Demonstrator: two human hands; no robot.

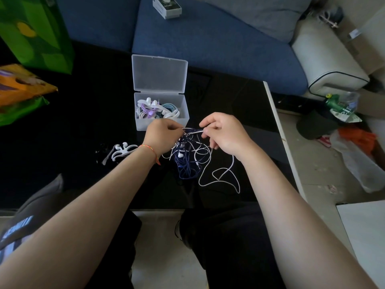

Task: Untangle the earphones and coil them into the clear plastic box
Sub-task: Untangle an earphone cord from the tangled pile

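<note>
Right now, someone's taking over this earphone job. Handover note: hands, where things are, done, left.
Left hand: pinching a white strand at the top of the tangle.
Right hand: pinching the same strand's other side, pulling it taut.
Tangle of white and dark blue cables: hanging from both hands onto the black table, a white loop trailing right.
Clear plastic box: lid open, behind the hands, already holding several coiled earphones.
White winders: on the table, left of the left wrist.
Left: separate the white and blue cables, coil each, place in box.
</note>
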